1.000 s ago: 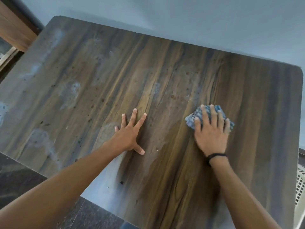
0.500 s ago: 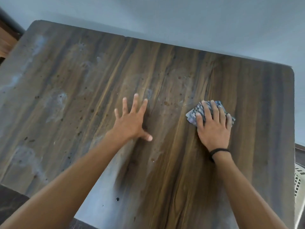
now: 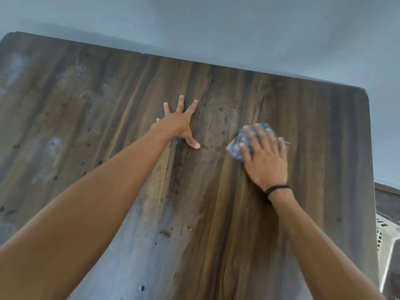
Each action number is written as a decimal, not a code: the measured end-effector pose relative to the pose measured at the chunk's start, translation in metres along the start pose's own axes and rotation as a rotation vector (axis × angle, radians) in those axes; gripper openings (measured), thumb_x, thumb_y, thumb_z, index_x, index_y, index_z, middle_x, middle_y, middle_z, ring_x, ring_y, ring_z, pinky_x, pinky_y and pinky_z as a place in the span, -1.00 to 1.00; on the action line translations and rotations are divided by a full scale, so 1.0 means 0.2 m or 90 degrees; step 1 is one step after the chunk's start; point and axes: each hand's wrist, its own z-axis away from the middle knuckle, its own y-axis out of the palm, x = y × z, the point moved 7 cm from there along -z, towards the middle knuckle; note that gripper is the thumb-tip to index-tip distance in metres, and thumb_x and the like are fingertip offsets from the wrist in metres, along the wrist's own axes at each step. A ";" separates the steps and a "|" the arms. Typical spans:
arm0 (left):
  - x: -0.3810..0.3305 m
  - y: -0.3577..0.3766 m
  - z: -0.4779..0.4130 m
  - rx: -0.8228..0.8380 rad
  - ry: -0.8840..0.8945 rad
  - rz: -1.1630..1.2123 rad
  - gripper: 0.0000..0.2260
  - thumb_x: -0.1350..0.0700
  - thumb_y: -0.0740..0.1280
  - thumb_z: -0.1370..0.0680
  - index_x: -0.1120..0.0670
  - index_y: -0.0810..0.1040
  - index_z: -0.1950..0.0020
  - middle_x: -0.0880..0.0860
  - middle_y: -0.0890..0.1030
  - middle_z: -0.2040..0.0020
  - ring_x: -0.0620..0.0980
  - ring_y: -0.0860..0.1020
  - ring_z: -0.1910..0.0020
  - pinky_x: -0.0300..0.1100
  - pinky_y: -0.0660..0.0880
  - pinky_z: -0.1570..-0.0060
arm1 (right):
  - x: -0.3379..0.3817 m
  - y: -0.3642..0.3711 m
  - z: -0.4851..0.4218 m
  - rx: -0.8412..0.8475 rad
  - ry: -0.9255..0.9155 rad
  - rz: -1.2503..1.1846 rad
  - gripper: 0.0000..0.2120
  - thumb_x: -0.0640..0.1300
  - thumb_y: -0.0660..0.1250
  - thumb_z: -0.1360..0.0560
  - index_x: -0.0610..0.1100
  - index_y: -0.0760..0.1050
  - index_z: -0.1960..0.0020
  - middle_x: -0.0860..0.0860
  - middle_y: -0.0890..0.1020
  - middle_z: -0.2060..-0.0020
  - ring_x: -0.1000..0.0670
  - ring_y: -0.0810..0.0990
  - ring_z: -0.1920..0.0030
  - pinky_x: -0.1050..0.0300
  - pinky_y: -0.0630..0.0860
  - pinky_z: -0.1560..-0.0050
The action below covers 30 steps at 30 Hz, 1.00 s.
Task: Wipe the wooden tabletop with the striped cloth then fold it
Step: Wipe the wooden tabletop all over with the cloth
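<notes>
The wooden tabletop (image 3: 216, 213) fills most of the view, streaked brown and grey with dark specks and pale smears. A small folded blue-and-white striped cloth (image 3: 237, 144) lies on its right half. My right hand (image 3: 265, 158) presses flat on the cloth with straight fingers and hides most of it; the hand is blurred. My left hand (image 3: 180, 124) rests flat on the wood to the left of the cloth, fingers spread, holding nothing.
A pale grey wall (image 3: 238, 29) runs along the table's far edge. A white slatted basket (image 3: 387, 245) stands beyond the table's right edge. Pale smears (image 3: 52, 146) and dark spots mark the tabletop's left part.
Both hands have moved farther across the table toward the wall, the right one sliding the cloth with it. The view has tilted up and to the right.
</notes>
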 end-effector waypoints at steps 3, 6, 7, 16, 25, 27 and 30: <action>-0.01 0.01 0.00 -0.001 -0.003 -0.008 0.31 -0.15 0.63 -0.24 -0.23 -0.42 -0.53 -0.05 -0.52 -0.51 0.36 -0.40 -0.49 0.44 -0.02 -0.44 | 0.09 0.04 0.01 0.009 0.019 0.014 -0.48 0.19 0.02 -0.67 0.10 0.20 -0.60 -0.01 0.28 -0.58 -0.14 0.24 -0.56 -0.21 0.09 -0.55; -0.01 0.00 0.00 -0.001 -0.007 -0.007 0.31 -0.14 0.63 -0.25 -0.24 -0.42 -0.53 -0.06 -0.53 -0.51 0.35 -0.39 -0.50 0.48 0.00 -0.40 | 0.10 0.04 0.00 0.013 -0.128 0.014 -0.48 0.21 -0.01 -0.67 0.14 0.20 -0.59 0.03 0.28 -0.58 -0.09 0.24 -0.56 -0.16 0.08 -0.55; -0.01 0.00 0.00 -0.001 -0.007 -0.006 0.31 -0.14 0.63 -0.25 -0.24 -0.42 -0.53 -0.06 -0.53 -0.51 0.35 -0.38 -0.50 0.48 -0.01 -0.40 | 0.03 0.02 -0.07 -0.001 -0.052 0.005 -0.48 0.21 -0.01 -0.67 0.13 0.22 -0.59 0.02 0.29 -0.57 -0.10 0.24 -0.56 -0.19 0.09 -0.55; -0.01 -0.01 0.00 -0.016 0.003 -0.001 0.32 -0.13 0.64 -0.23 -0.24 -0.39 -0.55 -0.06 -0.51 -0.52 0.36 -0.36 -0.51 0.50 0.01 -0.39 | -0.12 0.00 -0.37 0.022 0.070 -0.046 -0.46 0.21 -0.05 -0.66 0.12 0.16 -0.61 -0.01 0.23 -0.60 -0.14 0.17 -0.58 -0.25 0.04 -0.56; -0.01 0.00 0.00 -0.023 0.009 -0.002 0.32 -0.13 0.64 -0.23 -0.24 -0.40 -0.54 -0.05 -0.50 -0.53 0.37 -0.36 -0.51 0.50 0.03 -0.38 | -0.20 0.00 -0.59 0.025 0.165 -0.069 -0.47 0.19 -0.02 -0.66 0.12 0.17 -0.60 -0.02 0.21 -0.60 -0.16 0.15 -0.58 -0.25 0.00 -0.56; -0.01 0.00 0.00 -0.025 0.009 -0.004 0.32 -0.13 0.64 -0.23 -0.23 -0.40 -0.54 -0.05 -0.51 -0.53 0.36 -0.36 -0.51 0.51 0.03 -0.38 | 0.00 0.04 -0.55 0.044 0.023 -0.022 -0.47 0.19 -0.04 -0.66 0.11 0.16 -0.61 -0.02 0.21 -0.60 -0.16 0.17 -0.58 -0.22 0.00 -0.56; -0.01 -0.01 0.00 -0.025 0.008 -0.007 0.31 -0.13 0.64 -0.24 -0.23 -0.41 -0.54 -0.05 -0.51 -0.52 0.36 -0.36 -0.51 0.51 0.03 -0.38 | -0.06 0.03 -0.62 0.060 -0.087 -0.019 -0.45 0.22 -0.08 -0.65 0.13 0.15 -0.61 0.00 0.21 -0.60 -0.14 0.17 -0.58 -0.23 0.05 -0.55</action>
